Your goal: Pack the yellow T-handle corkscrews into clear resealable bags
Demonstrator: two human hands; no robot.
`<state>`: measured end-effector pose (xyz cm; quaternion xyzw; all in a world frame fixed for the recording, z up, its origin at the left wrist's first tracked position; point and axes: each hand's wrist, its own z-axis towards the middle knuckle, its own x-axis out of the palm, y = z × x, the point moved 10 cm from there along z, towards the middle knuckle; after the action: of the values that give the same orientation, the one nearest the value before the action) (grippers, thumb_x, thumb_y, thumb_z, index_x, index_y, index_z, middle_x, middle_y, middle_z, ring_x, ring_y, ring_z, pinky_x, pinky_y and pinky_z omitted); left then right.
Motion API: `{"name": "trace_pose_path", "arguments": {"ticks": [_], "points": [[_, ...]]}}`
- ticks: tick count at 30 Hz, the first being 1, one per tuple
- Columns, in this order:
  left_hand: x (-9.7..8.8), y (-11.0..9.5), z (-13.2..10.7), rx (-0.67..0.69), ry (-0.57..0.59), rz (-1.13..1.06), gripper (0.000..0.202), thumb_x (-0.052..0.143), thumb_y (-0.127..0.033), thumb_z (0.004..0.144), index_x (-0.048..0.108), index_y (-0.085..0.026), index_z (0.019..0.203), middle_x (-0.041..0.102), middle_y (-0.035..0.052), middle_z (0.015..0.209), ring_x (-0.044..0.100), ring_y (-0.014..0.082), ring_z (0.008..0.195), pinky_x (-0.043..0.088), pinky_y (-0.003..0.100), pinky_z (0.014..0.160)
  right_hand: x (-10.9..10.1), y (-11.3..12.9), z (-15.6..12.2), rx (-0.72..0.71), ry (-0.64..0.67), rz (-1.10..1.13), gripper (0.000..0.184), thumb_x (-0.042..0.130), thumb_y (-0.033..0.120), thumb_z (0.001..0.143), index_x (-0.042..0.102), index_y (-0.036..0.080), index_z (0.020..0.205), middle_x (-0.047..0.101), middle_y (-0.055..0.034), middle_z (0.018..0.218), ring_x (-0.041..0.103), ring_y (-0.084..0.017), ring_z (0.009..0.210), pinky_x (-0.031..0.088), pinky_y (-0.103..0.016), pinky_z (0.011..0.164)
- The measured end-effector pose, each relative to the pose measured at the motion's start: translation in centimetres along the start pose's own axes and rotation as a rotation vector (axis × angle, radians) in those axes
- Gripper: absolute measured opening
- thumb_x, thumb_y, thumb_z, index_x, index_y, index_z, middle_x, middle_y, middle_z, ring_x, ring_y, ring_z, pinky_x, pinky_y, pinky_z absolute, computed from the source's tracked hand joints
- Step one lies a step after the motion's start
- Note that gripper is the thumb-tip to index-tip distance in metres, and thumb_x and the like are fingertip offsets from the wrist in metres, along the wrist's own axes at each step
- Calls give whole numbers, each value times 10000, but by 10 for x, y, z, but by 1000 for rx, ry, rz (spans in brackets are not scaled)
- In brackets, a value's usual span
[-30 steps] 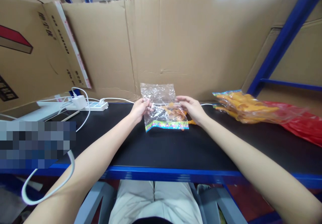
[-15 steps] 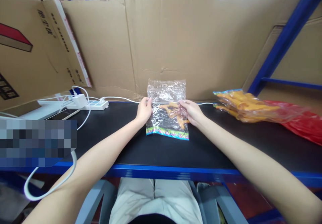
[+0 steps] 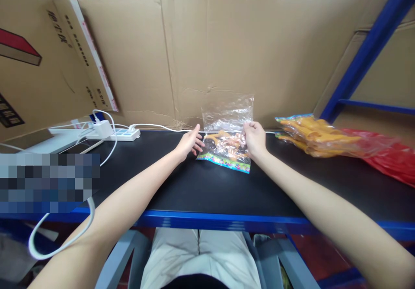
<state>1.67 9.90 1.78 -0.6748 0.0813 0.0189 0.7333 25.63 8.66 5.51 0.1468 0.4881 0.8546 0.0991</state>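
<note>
A clear plastic bag (image 3: pixel 227 113) with a colourful printed band along its lower edge is held up over the black tabletop. Orange pieces (image 3: pixel 223 139) show through the film, their exact kind hard to make out. My right hand (image 3: pixel 256 139) pinches the bag's right side. At its left edge, my left hand (image 3: pixel 190 142) has its fingers spread and the thumb raised, close beside the film; it does not grip it.
To the right lie filled bags of orange items (image 3: pixel 317 135) and a red plastic bag (image 3: pixel 389 155). On the left are a white power strip (image 3: pixel 126 135), a charger (image 3: pixel 103 129) and cables. Cardboard (image 3: pixel 227 46) walls the back; a blue rail (image 3: pixel 220 220) edges the table.
My left hand has let go of the bag and opened its fingers. The bag has shifted right and tilted, along with my right hand.
</note>
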Motion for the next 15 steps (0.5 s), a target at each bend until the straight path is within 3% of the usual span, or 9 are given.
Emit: {"name": "trace_pose_path", "arguments": {"ticks": [6,12,15], "points": [[5,8,2,1,-10,154,521,499,-658,714,557,-140,734,635,100,692,560,140,552,327,177,360,1,9,-3,-118,-45,-69,335,507,538,768,380,229,741,417,54,555,423,-100,490,339,-232,467],[-4,7,6,35,-64,216,507,484,-638,742,531,-139,816,643,106,838,577,137,637,332,165,393,0,3,-7,0,-81,71,300,510,465,798,365,224,695,400,81,493,321,-62,353,237,-204,350],[0,11,6,11,-20,159,482,483,-613,761,521,-136,822,622,72,739,537,108,536,297,172,378,-2,0,-9,64,-112,155,270,508,397,822,369,216,677,420,83,478,315,-50,331,206,-191,321]]}}
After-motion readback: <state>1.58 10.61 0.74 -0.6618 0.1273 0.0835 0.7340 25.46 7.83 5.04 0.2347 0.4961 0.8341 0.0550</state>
